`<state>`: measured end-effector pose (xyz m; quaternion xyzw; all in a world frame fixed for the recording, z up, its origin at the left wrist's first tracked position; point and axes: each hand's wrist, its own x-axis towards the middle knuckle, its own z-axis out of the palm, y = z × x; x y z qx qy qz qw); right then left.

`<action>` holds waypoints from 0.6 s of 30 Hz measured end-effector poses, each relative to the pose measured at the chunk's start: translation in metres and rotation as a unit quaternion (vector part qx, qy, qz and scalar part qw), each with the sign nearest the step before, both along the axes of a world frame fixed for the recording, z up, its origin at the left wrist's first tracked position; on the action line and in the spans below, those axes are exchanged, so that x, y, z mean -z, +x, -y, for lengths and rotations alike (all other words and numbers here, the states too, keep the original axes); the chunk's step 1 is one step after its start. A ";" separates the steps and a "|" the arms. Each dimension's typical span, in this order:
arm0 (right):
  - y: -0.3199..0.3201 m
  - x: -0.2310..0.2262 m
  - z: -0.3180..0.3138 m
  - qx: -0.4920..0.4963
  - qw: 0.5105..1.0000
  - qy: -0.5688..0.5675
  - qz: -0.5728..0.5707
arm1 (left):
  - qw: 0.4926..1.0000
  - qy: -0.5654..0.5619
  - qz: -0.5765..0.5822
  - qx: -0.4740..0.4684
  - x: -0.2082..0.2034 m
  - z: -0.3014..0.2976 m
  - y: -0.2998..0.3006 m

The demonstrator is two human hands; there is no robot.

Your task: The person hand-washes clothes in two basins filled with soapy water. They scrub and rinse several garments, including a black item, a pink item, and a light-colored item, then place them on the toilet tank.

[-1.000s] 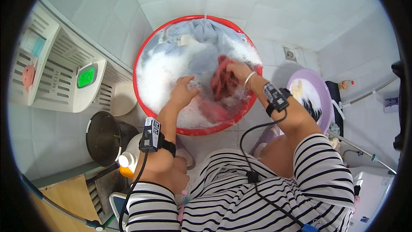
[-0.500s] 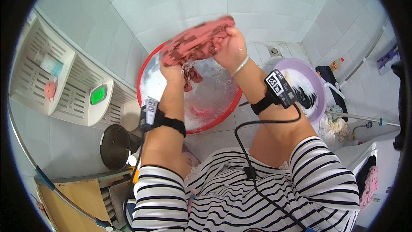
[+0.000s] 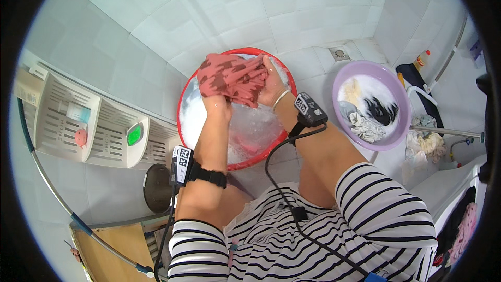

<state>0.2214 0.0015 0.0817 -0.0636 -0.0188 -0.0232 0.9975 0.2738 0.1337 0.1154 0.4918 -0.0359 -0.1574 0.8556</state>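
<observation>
A wet coral-red garment (image 3: 229, 75) with dark brown patches is gathered between my hands, above a red basin (image 3: 251, 51). My left hand (image 3: 217, 105) is closed on its lower left edge, though most of those fingers are hidden under the fabric. At its right end, my right hand (image 3: 272, 82) grips the bunched folds. White suds and cloudy water (image 3: 255, 128) fill the basin below, and something pink-red shows beneath the surface.
A purple basin (image 3: 405, 107) at the right holds foam and dark and pale clothes. White slotted shelves (image 3: 99, 141) run along the left wall, above a dark bucket (image 3: 156, 188). A capped bottle (image 3: 421, 60) and loose cloths (image 3: 430, 143) lie at the far right.
Both hands have brought the garment lower and nearer, and it now hangs more bunched than stretched out. The view has also shifted, showing more of the purple basin.
</observation>
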 end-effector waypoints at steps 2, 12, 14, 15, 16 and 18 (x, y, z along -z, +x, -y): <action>0.005 -0.001 0.008 0.014 1.000 -0.009 -0.007 | 0.985 0.168 0.004 0.025 0.000 -0.028 0.000; 0.012 -0.016 -0.012 0.175 0.932 -0.299 -0.112 | 0.970 -0.029 -0.159 0.179 0.014 -0.039 -0.017; 0.009 -0.014 -0.012 0.171 0.944 -0.245 -0.137 | 0.987 -0.040 -0.123 0.097 0.007 -0.024 -0.004; 0.009 -0.012 -0.011 0.164 0.958 -0.196 -0.128 | 0.997 0.030 -0.018 0.073 0.002 -0.021 0.000; 0.008 -0.008 -0.009 0.127 0.970 -0.159 -0.136 | 0.991 0.103 0.085 0.032 -0.004 -0.020 0.004; 0.009 0.004 -0.003 0.046 0.989 -0.077 -0.121 | 0.964 0.168 0.203 0.038 -0.014 -0.018 0.005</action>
